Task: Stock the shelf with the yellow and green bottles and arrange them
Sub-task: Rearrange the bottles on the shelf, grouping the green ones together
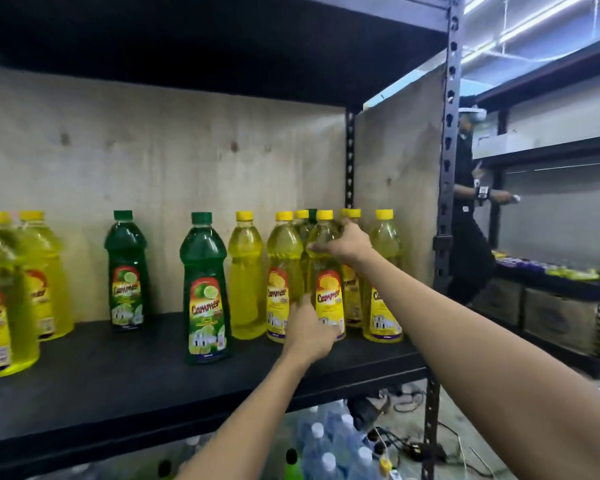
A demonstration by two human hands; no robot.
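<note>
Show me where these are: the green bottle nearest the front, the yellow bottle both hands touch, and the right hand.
front green bottle (207, 299): head view, on its label.
held yellow bottle (329, 299): head view, on its label.
right hand (347, 242): head view, back of hand.

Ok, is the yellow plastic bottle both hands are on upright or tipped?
Upright. The yellow plastic bottle stands base down on the black shelf, cap up; right hand grips its shoulder, left hand its base.
</note>
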